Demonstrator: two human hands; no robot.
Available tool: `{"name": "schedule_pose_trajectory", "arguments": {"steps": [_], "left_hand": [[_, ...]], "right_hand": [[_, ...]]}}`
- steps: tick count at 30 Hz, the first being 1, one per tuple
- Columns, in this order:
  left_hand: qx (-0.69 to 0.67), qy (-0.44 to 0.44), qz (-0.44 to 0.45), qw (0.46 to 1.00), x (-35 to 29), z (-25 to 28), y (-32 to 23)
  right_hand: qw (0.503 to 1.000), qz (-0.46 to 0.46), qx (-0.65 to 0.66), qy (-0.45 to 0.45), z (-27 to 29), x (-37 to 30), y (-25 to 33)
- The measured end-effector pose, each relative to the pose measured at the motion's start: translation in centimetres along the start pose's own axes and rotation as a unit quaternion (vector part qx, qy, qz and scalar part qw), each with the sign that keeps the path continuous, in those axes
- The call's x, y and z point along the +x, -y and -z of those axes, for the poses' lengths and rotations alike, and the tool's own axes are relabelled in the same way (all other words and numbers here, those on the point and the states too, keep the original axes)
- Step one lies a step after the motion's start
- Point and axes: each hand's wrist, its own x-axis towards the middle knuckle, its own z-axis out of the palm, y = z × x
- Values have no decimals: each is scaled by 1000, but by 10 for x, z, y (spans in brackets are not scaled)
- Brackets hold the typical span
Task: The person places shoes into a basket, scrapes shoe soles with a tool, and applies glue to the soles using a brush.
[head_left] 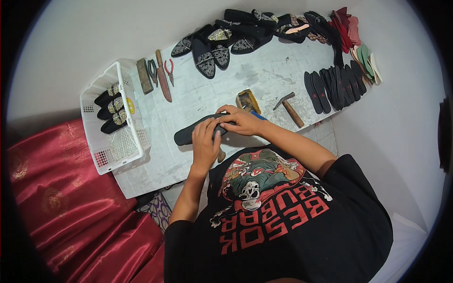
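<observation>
A black shoe [185,135] lies lengthwise at the near middle of the table, its rounded end pointing left; my fingers cover its right part. My left hand [205,140] grips it from the near side, fingers bent over its top. From the right, my right hand [241,121] pinches the upper part of the shoe, its fingertips close to those of the left. Just behind the right hand is a stained yellowish glue tub [248,101], with a blue handle [257,115] partly hidden by that hand. A rounded wooden piece [221,156] shows beside my left wrist.
A hammer [290,110] lies to the right, near rows of black insoles [336,87]. Finished shoes [206,59] crowd the far edge. Red-handled pliers [169,70] and a sharpening block [144,76] lie far left. A white basket [138,137] holding shoes stands at the left edge.
</observation>
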Motion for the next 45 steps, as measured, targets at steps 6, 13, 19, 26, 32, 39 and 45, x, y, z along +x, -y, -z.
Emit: {"name": "schedule_pose_trajectory", "arguments": {"steps": [6,13,19,26,32,39,45], "left_hand": [[7,-75,91,993,-2,-25,-9],[158,-163,217,949,-12,-54,-43],[148,-325,372,856,-28,-83,-22],[-422,-190,636,617,-27,-87,-25],[-603,-288,520,533,-13,-106,-48],[-618,-373,398,566,-8,-137,-48],[-663,-386,370,524,-13,-144,-41]], "right_hand": [[994,68,-90,-12,16,-13,6],[972,36,-90,-216,87,-98,-50],[942,-106,-193,-254,130,-209,-135],[946,-276,-132,-106,111,-246,-163],[935,-299,-184,-49,117,-232,-175],[909,-363,-204,9,125,-206,-183],[910,-364,-197,26,129,-204,-194]]}}
